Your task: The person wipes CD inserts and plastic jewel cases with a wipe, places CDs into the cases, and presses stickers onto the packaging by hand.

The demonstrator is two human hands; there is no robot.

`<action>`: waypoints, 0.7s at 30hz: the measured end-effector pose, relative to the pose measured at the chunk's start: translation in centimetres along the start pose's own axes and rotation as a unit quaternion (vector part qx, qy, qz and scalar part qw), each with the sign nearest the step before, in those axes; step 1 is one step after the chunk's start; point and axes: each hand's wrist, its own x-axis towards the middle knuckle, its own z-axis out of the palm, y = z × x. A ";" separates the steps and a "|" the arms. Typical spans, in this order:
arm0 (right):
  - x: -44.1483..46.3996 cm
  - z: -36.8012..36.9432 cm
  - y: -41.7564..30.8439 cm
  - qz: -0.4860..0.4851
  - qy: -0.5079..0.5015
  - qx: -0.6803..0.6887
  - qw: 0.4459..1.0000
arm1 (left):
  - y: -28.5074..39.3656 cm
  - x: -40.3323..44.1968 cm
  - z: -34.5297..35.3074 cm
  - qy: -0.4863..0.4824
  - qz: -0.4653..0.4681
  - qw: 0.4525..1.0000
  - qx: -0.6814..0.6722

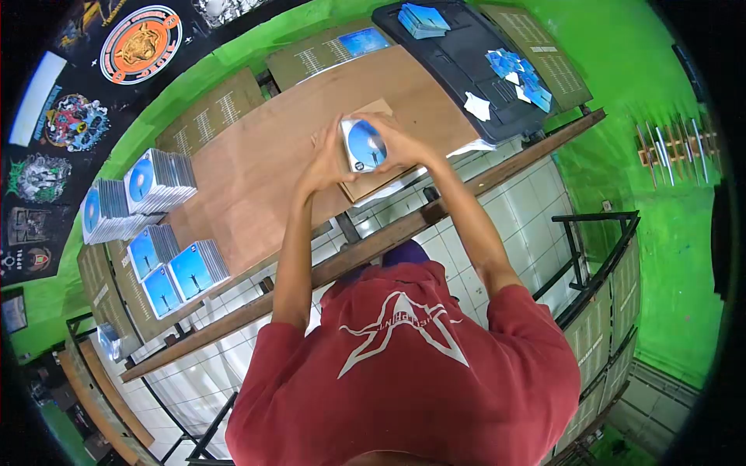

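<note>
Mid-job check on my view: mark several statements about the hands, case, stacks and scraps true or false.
1. The left hand and right hand are on the same disc case. True.
2. The stacked cases are at the person's right end of the table. False: the stacked cases are at the left end of the table.
3. Blue scraps lie on the black surface. True.
4. The person's shirt is green. False: the shirt is red.
</note>
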 end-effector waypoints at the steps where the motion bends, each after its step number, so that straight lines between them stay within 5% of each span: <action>1: -0.1 0.6 0.0 -0.005 0.003 -0.064 0.998 | -0.5 -0.4 0.6 0.000 -0.005 1.000 -0.002; 2: -0.4 1.0 0.0 0.055 -0.035 -0.128 0.990 | -1.1 -0.7 1.3 0.012 0.003 1.000 -0.005; 9: -0.4 3.0 2.3 0.040 -0.073 -0.136 0.987 | -1.4 -1.7 2.7 0.023 -0.044 0.995 0.086; 18: -0.1 2.2 0.5 -0.002 0.024 -0.069 0.997 | 0.7 -1.5 0.7 0.065 -0.080 0.995 0.019; 21: 0.6 1.3 -0.3 0.082 0.010 -0.066 0.994 | 2.4 -1.3 0.2 0.077 -0.093 0.993 0.007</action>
